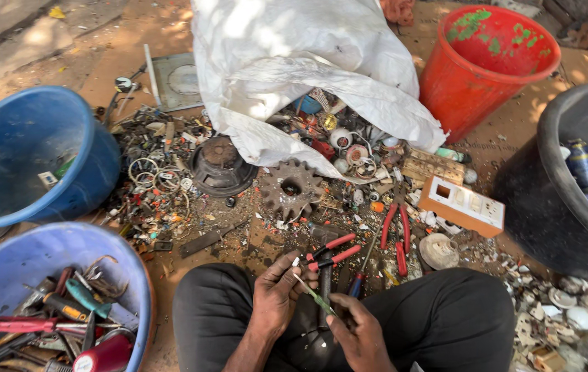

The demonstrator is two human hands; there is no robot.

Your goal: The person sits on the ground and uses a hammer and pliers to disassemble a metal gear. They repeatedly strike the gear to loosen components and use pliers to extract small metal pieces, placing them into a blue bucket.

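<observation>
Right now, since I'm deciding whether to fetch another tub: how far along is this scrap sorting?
Partly done, it seems: the blue tub already holds screwdrivers and hand tools. In hand: the left hand and right hand hold a thin green-and-white wire piece. Left: a large scrap pile spilling from the white sack, including a rusty gear.

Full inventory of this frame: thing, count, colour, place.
thin strip: 1, greenish, held between both hands
pliers: 2, red-handled, ground centre
gear: 1, rusty, centre
switch plate: 1, white-orange, right
sack: 1, white, top centre
red bucket: 1, top right
blue tubs: 2, left; the lower one holds tools
black tub: 1, right
left hand: pinching the strip
right hand: gripping the strip
</observation>
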